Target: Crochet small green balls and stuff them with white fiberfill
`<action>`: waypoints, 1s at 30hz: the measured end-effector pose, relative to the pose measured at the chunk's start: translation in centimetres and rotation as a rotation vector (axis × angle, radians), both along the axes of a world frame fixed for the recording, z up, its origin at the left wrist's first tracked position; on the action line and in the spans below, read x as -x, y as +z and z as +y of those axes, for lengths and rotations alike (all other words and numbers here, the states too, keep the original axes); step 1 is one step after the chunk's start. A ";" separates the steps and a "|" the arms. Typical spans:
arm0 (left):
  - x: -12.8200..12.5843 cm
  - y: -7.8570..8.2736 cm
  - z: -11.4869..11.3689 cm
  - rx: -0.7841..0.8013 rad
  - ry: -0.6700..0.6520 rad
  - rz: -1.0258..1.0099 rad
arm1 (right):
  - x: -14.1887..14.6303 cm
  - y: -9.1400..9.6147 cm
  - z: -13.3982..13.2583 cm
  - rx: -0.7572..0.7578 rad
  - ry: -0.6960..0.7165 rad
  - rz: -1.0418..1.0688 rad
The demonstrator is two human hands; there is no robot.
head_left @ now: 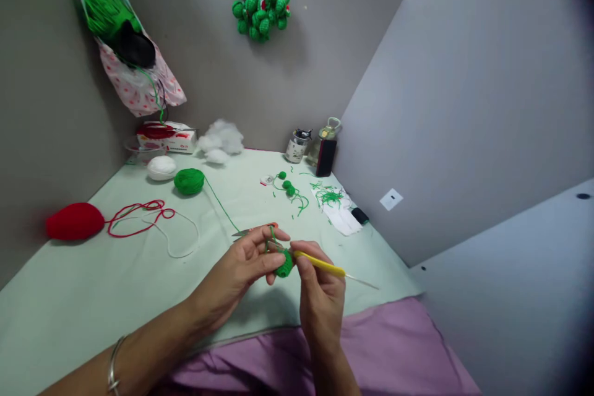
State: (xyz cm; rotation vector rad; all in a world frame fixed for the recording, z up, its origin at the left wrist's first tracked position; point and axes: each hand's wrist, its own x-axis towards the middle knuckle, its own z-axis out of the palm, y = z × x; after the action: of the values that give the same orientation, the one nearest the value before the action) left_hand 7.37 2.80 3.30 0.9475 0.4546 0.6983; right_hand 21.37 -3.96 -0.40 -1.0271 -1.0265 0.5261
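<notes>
My left hand (248, 263) pinches a small green crochet piece (284, 265) between thumb and fingers, above the table's near edge. A green strand runs over its fingers and back to the green yarn ball (189, 181). In my right hand (321, 284) is a crochet hook (325, 263) with a yellow handle, held like a pen. Its front tip meets the crochet piece, though my fingers partly cover that spot; the thin metal rear end points right. Scissors (241, 233) with an orange handle lie just behind my left hand, partly hidden.
To the left lie a red yarn ball (75, 221) and a white yarn ball (161, 168). White stuffing (221, 139), a tin (296, 147) and a phone (326, 158) stand at the back. Green yarn scraps (330, 196) lie on white tissue at right. A green crochet cluster (262, 3) hangs above.
</notes>
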 end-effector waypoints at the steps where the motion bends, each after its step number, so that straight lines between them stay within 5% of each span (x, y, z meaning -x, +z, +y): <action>1: 0.3 0.0 -0.3 -0.016 -0.004 -0.004 | 0.1 -0.1 -0.1 -0.003 0.014 0.030; 7: 1.9 0.2 -1.6 -0.069 -0.016 0.045 | 0.6 0.2 -0.4 -0.055 0.183 0.136; 14: 3.5 -0.3 -1.8 -0.249 -0.001 0.162 | 1.6 1.1 -1.5 -0.076 0.158 -0.146; 22: 3.8 -1.9 -1.7 -0.096 0.040 0.034 | 2.6 -0.8 -0.9 -0.079 0.200 0.103; 30: 4.3 -2.4 -1.6 -0.077 0.075 -0.012 | 3.0 -1.0 -0.4 -0.026 0.168 0.059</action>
State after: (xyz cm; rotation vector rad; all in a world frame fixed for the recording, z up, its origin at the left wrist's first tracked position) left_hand 3.05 1.20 0.88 1.0026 0.4567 0.7934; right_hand 18.41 -4.36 -1.39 -0.9019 -1.0697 0.6750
